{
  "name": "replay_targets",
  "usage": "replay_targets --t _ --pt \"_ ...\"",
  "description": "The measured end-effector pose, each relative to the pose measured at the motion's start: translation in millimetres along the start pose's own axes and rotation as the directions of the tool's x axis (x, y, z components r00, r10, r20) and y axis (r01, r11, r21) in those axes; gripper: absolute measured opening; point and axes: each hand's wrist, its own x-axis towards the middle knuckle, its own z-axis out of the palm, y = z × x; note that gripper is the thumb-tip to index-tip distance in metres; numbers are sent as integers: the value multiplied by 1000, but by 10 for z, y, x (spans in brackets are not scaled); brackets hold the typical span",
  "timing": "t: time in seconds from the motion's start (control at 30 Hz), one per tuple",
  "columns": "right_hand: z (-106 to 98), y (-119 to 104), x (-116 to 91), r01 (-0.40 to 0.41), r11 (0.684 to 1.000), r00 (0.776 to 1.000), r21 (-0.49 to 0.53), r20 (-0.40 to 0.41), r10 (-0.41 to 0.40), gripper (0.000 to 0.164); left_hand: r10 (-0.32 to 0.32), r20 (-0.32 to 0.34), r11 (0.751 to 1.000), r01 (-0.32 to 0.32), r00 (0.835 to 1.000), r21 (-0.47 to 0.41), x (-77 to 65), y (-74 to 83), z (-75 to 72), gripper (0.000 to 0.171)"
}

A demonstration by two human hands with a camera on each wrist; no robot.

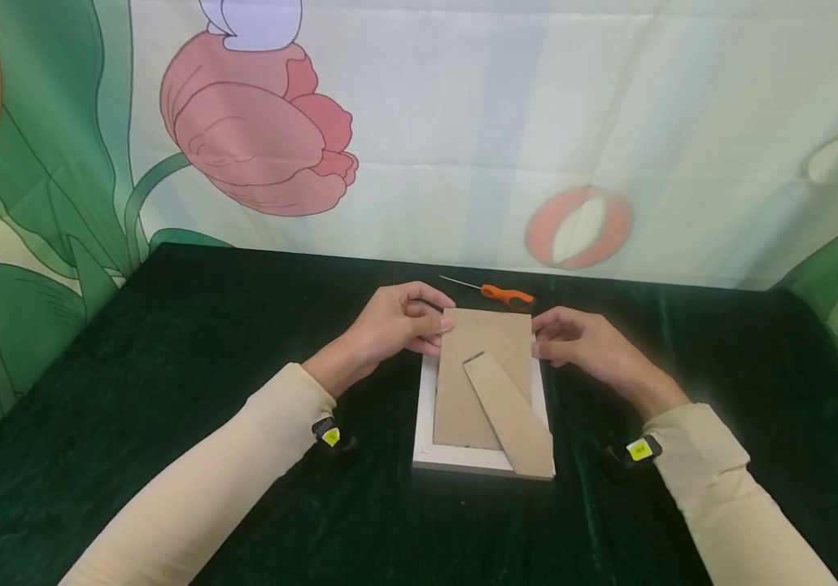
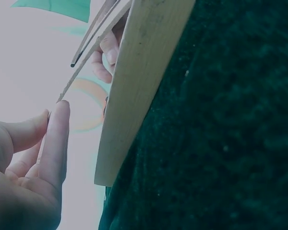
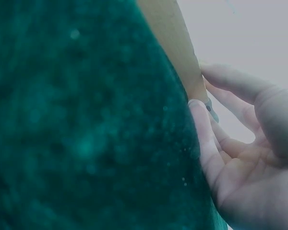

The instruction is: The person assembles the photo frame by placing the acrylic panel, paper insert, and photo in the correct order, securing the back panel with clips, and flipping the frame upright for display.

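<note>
A white picture frame [image 1: 427, 407] lies face down in the middle of the dark green cloth, its edge bare wood in the left wrist view. Over its back is a brown backing board [image 1: 488, 330] with a slanted easel stand [image 1: 510, 415]. My left hand [image 1: 408, 319] pinches the board's upper left corner between thumb and finger. In the left wrist view the thin board [image 2: 81, 69] stands tilted, its held end lifted off the frame [image 2: 134, 91]. At the upper right corner, my right hand [image 1: 583, 342] holds the frame's side [image 3: 180, 52] between its fingertips.
Behind the frame lies a screwdriver [image 1: 507, 294] with an orange and black handle, its shaft pointing left. Dark green cloth [image 1: 243, 488] covers the table. A curtain printed with flowers [image 1: 426, 122] hangs along the table's back edge.
</note>
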Motion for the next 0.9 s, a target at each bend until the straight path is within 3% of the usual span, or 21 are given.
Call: replay_targets --t 0.33,0.9 --pt "7 -2 -9 -1 1000 1000 -9 4 1 46 -33 -31 999 33 999 -6 1 -48 24 32" --pt "12 -18 -24 -25 1000 1000 -11 4 25 50 -4 -54 998 7 999 56 14 -105 54 32"
